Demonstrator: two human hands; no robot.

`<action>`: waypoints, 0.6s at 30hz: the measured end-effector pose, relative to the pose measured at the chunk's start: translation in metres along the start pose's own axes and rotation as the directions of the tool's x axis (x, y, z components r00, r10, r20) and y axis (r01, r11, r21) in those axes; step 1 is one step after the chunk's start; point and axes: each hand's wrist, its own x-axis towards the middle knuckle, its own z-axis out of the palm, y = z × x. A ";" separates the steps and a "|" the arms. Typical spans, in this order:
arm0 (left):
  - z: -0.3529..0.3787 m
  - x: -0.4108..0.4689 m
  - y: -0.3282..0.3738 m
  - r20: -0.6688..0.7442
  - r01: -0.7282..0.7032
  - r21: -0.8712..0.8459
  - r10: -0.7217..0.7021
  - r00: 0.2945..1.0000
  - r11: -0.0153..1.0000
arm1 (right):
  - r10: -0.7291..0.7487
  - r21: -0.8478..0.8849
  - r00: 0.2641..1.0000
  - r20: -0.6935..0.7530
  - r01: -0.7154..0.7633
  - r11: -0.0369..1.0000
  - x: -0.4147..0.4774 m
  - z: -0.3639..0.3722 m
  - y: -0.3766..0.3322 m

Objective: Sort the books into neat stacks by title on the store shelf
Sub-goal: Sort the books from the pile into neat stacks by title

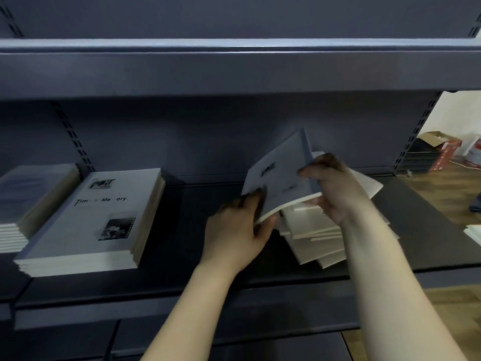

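The grip of the left hand (234,227) is closed over the lower left corner of a thin grey-blue soft-cover book (278,175), and the grip of the right hand (330,188) is pinched on its right edge. The book is held tilted, just above a loose, skewed pile of pale soft-cover books (315,241) at the centre right of the frame. The pile lies on the dark blue-grey metal store shelf (203,285). At the left of the frame a squared stack of grey-covered books (99,220) has been built, with a partly legible title, seemingly "Time Memory". Just beside it, at the far left edge, a second neat stack of darker-covered books (28,201) is seen, its title unreadable. The task is judged to be partly done: two stacks are formed, while the untidy pile is left to be gone through. The print on the held book is blurred, so the stack it belongs to cannot be told.
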 end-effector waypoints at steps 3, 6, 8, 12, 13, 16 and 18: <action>0.000 -0.002 -0.006 -0.001 0.090 -0.015 -0.090 0.996 0.996 | 0.003 0.000 0.999 0.040 -0.003 1.000 -0.005 0.027 0.012; 0.003 -0.011 -0.017 -0.053 0.125 -0.131 -0.133 0.990 0.984 | -0.008 0.034 0.991 0.132 0.004 0.999 -0.008 0.042 0.017; 0.006 -0.018 -0.022 -0.135 0.146 -0.278 -0.189 0.973 0.949 | 0.008 0.085 0.970 0.242 -0.029 0.996 -0.011 0.049 0.020; 0.004 -0.028 -0.023 -0.170 0.218 -0.737 -0.488 0.856 0.640 | -0.017 -0.221 0.986 0.165 0.054 0.974 -0.009 0.054 0.042; 0.002 -0.030 -0.022 -0.166 0.202 -0.800 -0.532 0.830 0.565 | -0.045 -0.355 0.992 0.117 0.084 0.931 -0.008 0.052 0.050; -0.007 -0.034 -0.019 -0.169 0.128 -0.898 -0.598 0.784 0.421 | 0.028 -0.406 0.994 0.109 0.019 0.914 -0.012 0.051 0.073; -0.010 -0.037 -0.019 -0.159 0.078 -0.941 -0.635 0.756 0.329 | 0.148 -0.204 0.968 0.203 -0.106 0.973 -0.018 0.057 0.083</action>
